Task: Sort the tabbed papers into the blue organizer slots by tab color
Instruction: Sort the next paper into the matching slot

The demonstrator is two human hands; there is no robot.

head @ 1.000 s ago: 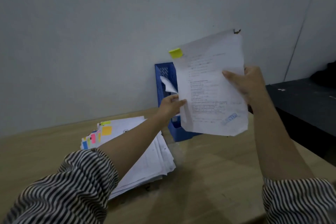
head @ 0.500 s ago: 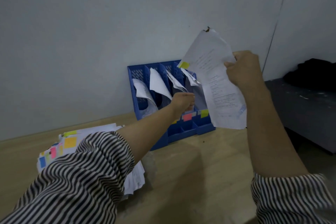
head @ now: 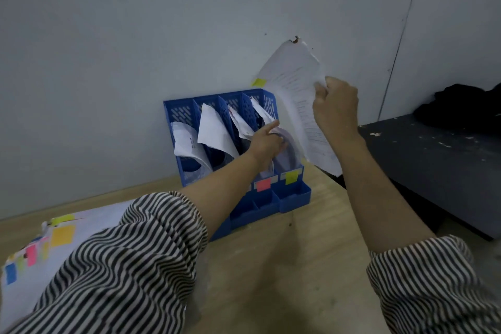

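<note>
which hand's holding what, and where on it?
Right hand grips the yellow-tabbed paper at its right edge, about mid-height. Left hand reaches into the organizer, touching the papers in the rightmost slot; no clear grip.

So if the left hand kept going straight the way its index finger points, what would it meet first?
Probably the papers standing in the blue organizer's rightmost slot: the left hand's extended finger already lies at their edge. Behind them is the organizer's back wall. Depth is hard to judge here.
</note>
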